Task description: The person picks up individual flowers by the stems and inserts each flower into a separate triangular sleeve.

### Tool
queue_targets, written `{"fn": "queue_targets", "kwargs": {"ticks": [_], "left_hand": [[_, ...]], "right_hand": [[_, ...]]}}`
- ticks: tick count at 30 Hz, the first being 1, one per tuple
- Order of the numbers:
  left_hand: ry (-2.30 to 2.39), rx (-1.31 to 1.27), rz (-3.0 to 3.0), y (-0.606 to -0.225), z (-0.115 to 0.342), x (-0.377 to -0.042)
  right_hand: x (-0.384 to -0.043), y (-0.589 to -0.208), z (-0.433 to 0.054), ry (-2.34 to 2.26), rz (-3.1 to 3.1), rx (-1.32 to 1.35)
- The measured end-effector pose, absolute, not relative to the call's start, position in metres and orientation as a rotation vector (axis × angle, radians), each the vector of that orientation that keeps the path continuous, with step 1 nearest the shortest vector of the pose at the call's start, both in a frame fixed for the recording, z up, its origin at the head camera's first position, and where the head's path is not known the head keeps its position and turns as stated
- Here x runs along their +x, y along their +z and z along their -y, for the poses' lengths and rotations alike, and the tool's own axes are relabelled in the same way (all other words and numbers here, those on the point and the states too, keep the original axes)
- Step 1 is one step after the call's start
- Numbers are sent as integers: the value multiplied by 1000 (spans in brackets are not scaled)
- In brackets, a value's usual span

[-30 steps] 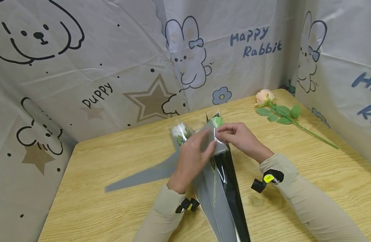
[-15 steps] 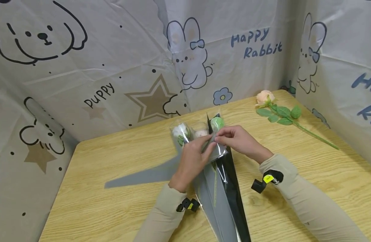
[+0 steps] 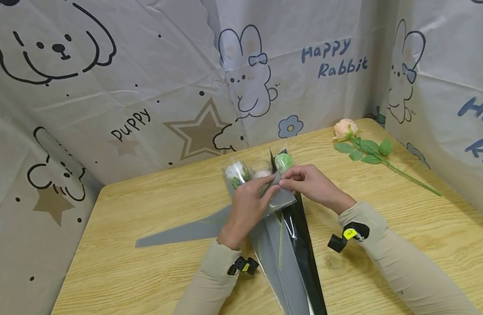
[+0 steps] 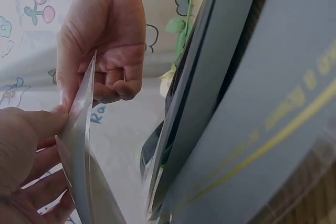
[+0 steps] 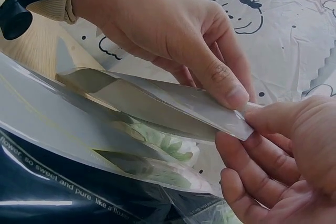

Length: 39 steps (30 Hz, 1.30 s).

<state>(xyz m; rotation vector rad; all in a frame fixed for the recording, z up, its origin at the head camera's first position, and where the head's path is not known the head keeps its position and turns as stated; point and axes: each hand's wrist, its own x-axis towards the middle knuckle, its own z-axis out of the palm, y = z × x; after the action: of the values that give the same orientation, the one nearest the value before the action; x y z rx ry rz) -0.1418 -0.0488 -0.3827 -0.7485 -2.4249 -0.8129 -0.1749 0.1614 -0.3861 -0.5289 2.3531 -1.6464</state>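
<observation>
A flat grey flower sleeve [image 3: 182, 227] with a clear film edge lies crosswise over several wrapped flowers, its narrow end pointing left. My left hand [image 3: 247, 208] pinches the sleeve's wide end between thumb and fingers. At the same edge my right hand [image 3: 314, 186] pinches the corner with thumb and index finger. The two hands' fingertips nearly meet in the right wrist view, where the sleeve layers [image 5: 163, 103] stand slightly apart. Beneath lie a white flower [image 3: 236, 174], a pale pink flower [image 3: 262, 171] and a green flower [image 3: 283, 162], in grey sleeves [image 3: 278, 258] and a black sleeve [image 3: 304, 249].
A loose peach rose [image 3: 345, 129] with a green leafy stem lies at the back right of the wooden table [image 3: 119, 205]. A printed cloth [image 3: 159, 65] walls the table at the back and sides.
The sleeve's wide end has tipped down from in front of the flowers, uncovering the pink and green flower heads. The right fingers have closed in beside the left fingertips. The head view has shifted slightly.
</observation>
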Motion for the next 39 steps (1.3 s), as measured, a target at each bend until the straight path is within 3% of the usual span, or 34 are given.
{"fn": "queue_targets", "kwargs": {"ticks": [39], "left_hand": [[-902, -840, 2369, -382, 61, -147]], "right_hand": [[-177, -381, -169, -1698, -2357, -452]]}}
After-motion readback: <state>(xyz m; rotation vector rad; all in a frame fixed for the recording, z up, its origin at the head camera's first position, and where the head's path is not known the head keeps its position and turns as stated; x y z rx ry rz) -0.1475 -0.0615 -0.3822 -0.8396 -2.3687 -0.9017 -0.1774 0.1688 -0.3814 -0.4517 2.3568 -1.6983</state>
